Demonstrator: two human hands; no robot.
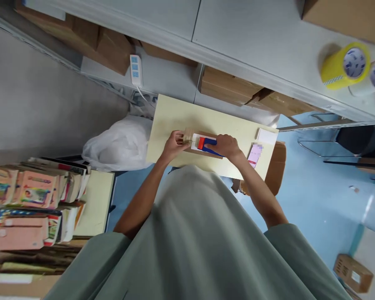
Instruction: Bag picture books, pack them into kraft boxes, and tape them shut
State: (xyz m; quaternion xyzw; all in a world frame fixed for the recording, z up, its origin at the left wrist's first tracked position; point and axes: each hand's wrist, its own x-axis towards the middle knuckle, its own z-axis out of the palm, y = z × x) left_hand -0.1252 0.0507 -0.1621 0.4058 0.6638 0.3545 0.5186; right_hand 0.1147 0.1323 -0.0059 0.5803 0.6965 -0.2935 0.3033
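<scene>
Lengthwise, the slim cardboard box lies almost parallel to the long edges of the table, near the middle of its near edge, with one short end toward the left edge and the other toward the right. What looks like a red-and-blue tape dispenser sits over the box's upper face, its red end pointing left along that same axis, partly across a white label. The right hand has its grip closed around the blue part, from the right. The left hand is at the box's left end, fingers curled and thumb toward the label; whether its grip clasps the box or only steadies it, I cannot tell. Thus the red end lies between the two hands, nearer the right. A phone rests near the table's right edge, and a small white box at its far right corner.
</scene>
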